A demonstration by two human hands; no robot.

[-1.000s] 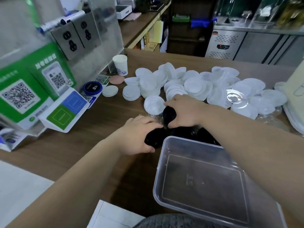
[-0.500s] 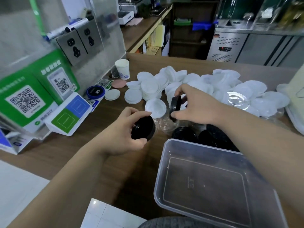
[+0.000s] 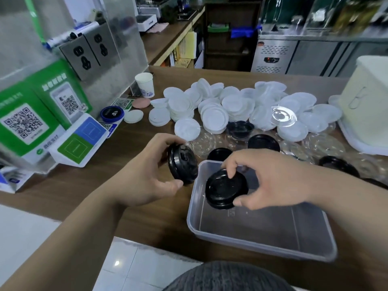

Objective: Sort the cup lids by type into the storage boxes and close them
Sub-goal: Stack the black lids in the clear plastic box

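The fingers (image 3: 230, 172) of the right hand (image 3: 273, 185) are curled round a black lid (image 3: 223, 190). The fingertips press on its far rim and the thumb on its near rim, so the lid sits pinched between them, top face up and slightly tilted. It hangs over the far left corner of the clear storage box (image 3: 262, 247), inside the line of the box's walls. Whether it touches the box floor cannot be told. The right palm faces down and to the left, and the forearm reaches in from the right edge, crossing above the box's far side.

The left hand (image 3: 140, 175) grips a second black lid (image 3: 182, 163), with the thumb at its lower edge and the fingers hooked over its upper edge. This lid stands nearly on edge, its ridged face turned to the right. It is held above the tabletop (image 3: 100, 185), just beside the box's far left corner and outside it. The left forearm runs up from the lower left.

Loose black lids (image 3: 263, 142) lie on the tabletop just beyond the box, mixed with clear lids (image 3: 202, 141). Behind them spreads a wide heap of white lids (image 3: 214, 116). A cream container (image 3: 369, 101) stands at the right edge. A paper cup (image 3: 144, 84) and green QR-code signs (image 3: 23, 122) stand at the left.
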